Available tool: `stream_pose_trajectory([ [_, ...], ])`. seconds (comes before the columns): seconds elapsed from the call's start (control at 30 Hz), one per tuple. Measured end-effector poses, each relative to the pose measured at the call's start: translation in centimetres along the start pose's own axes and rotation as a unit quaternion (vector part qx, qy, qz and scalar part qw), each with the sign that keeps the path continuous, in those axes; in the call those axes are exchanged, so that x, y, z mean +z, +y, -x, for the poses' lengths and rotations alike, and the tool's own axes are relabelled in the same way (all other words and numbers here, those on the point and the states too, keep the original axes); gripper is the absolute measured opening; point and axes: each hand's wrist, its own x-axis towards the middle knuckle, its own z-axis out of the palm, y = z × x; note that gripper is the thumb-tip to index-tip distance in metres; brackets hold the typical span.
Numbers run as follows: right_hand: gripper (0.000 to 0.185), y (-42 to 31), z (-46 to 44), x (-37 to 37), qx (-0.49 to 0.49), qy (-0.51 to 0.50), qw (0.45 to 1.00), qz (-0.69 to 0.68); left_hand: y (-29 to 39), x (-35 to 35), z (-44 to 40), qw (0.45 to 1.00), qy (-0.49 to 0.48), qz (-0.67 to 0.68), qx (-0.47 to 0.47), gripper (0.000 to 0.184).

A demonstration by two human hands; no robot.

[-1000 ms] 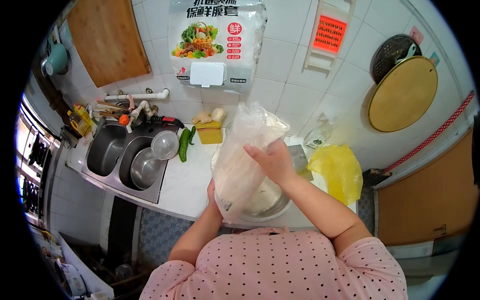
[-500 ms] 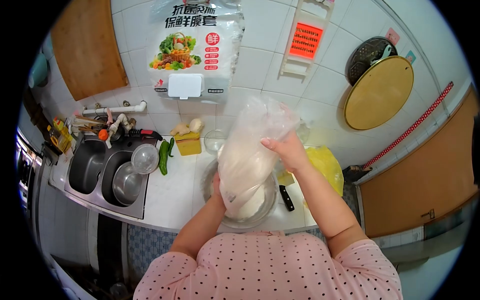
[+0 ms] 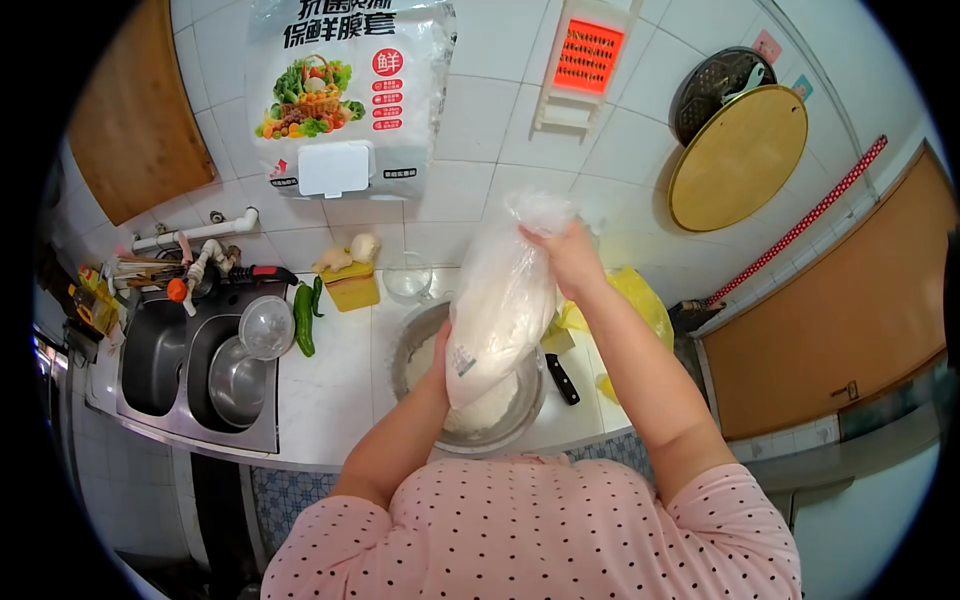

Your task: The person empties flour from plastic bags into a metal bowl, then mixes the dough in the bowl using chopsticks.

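Note:
A clear plastic bag of white powder that looks like flour [image 3: 497,310] is tilted above a metal bowl [image 3: 534,402]. My right hand [image 3: 567,258] is closed around the gathered upper part of this bag. Low on its left side, my left hand [image 3: 440,362] supports it, with most of the fingers hidden behind the plastic. White powder [image 3: 487,408] lies in the bowl underneath. Just right of the bowl is a knife with a black handle [image 3: 562,379], its blade mostly out of sight.
Green peppers [image 3: 304,318], a yellow box [image 3: 352,290] and a glass bowl [image 3: 408,277] stand behind and left. A double sink [image 3: 190,360] is farther left. At right lies a yellow plastic bag [image 3: 645,303]. A wall holds an orange grater [image 3: 590,56].
My right hand has gone from the bag's side to its upper end, which is now bunched in the fingers. The bag looks narrower. The whole view has shifted slightly.

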Motion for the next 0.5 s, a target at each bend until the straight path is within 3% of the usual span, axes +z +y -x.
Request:
stream_pose_trajectory([
  [0.1, 0.028, 0.5, -0.3, -0.3, -0.011, 0.013, 0.999, -0.029, 0.9, 0.6, -0.7, 0.999, 0.002, -0.051, -0.009, 0.066],
  [0.27, 0.021, 0.7, -2.2, -0.6, 0.008, 0.12, 0.987, -0.107, 2.5, -1.3, -3.3, 0.996, 0.006, -0.078, -0.043, 0.073],
  [0.37, 0.016, 0.8, -4.0, -0.8, 0.003, 0.17, 0.963, -0.208, 3.6, 0.7, -0.8, 0.998, 0.051, -0.012, -0.041, 0.071],
  [0.5, 0.012, 2.9, -8.3, -0.6, -0.009, 0.191, 0.923, -0.335, 3.8, -1.4, 1.5, 0.978, 0.146, -0.13, 0.069, 0.056],
])
